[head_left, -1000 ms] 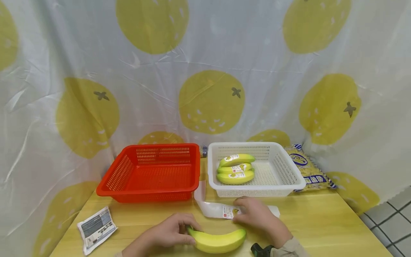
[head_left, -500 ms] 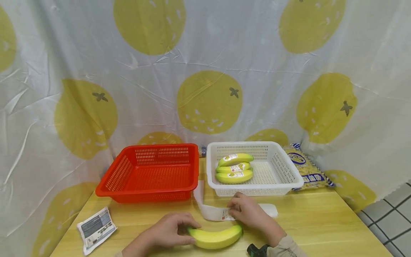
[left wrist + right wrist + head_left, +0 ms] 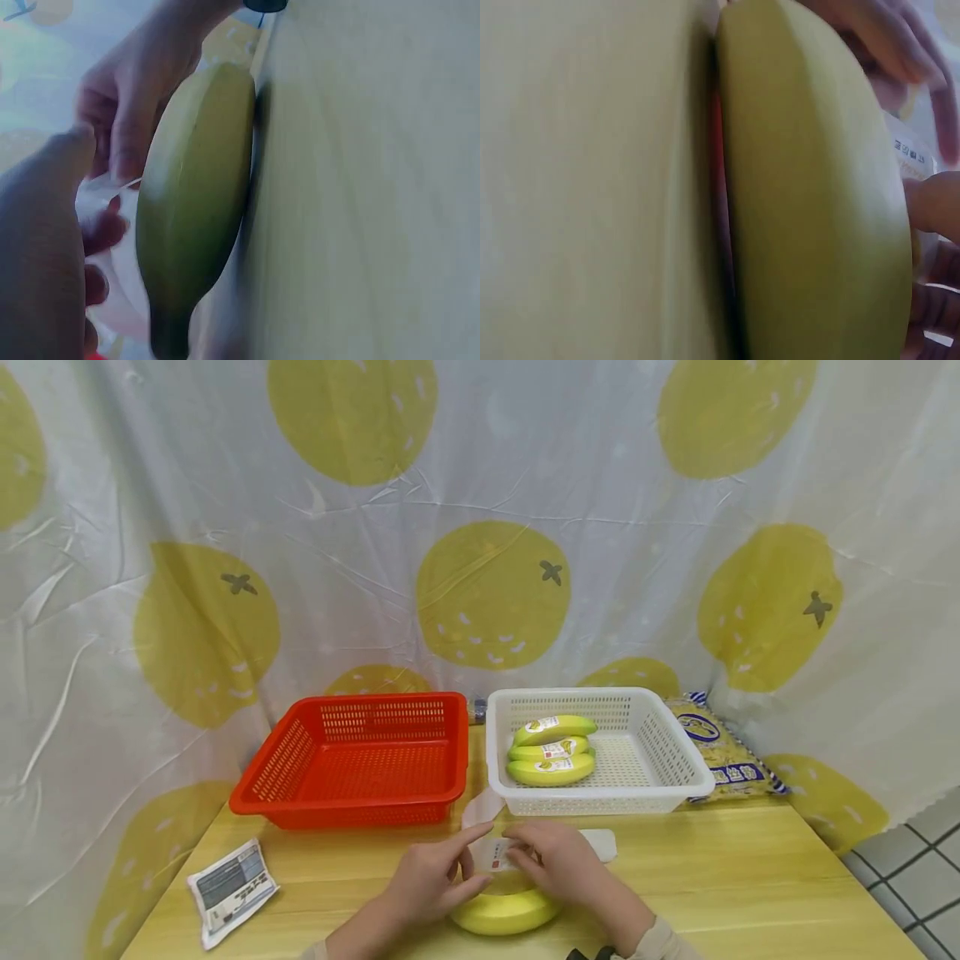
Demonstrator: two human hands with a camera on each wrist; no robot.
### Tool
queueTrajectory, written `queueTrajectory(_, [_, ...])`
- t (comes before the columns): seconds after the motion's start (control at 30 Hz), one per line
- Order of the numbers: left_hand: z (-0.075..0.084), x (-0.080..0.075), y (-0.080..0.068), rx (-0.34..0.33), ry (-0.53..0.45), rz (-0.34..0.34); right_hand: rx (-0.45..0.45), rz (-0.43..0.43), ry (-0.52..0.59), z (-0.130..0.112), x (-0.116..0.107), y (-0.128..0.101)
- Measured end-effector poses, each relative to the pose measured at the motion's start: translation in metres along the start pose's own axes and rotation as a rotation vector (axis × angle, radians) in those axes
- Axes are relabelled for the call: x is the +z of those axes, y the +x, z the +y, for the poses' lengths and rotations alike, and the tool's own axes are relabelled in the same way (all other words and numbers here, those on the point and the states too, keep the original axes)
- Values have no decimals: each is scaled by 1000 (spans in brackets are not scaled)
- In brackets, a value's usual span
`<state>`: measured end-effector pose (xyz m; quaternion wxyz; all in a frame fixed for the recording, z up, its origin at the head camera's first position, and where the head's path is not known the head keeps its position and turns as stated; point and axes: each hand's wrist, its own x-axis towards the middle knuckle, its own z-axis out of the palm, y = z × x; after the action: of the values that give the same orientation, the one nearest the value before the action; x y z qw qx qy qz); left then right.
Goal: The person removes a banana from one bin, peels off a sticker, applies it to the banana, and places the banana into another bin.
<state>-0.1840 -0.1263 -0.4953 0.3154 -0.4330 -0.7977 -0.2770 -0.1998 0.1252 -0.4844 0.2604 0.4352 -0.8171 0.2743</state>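
A yellow banana (image 3: 504, 918) lies on the table just in front of both hands. Behind it runs a white strip of printed stickers (image 3: 491, 855), its pale end (image 3: 601, 843) showing beyond the right hand. My right hand (image 3: 555, 864) pinches the strip beside a printed sticker. The left hand (image 3: 431, 877), index finger and thumb spread, is at the strip's other side; whether it touches the strip is unclear. In the left wrist view, the banana (image 3: 196, 180) lies in front of the strip and partly hides the right hand (image 3: 146, 82).
Behind the hands stand a red basket (image 3: 360, 817) and a white basket (image 3: 592, 805), which holds several bananas (image 3: 551, 770) bearing stickers. A yellow bag (image 3: 723, 760) leans at the right, and a small white packet (image 3: 234, 893) lies at the left.
My left hand has let go of the banana's end and moved right and up to the strip. The right hand has pulled the strip left and nearer.
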Motion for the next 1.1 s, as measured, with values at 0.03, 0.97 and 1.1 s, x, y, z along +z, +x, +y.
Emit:
queueTrajectory(0.03, [2,3,0,-25,13,-1,-39,23,-2,-2,1,1])
queueTrajectory(0.97, [-1,12,-3,-121,-166,165,408,-117,644,-5,-1,-1])
queueTrajectory(1.1, [3,12,-2,-104,-161,136,297,-72,619,-7,8,-2])
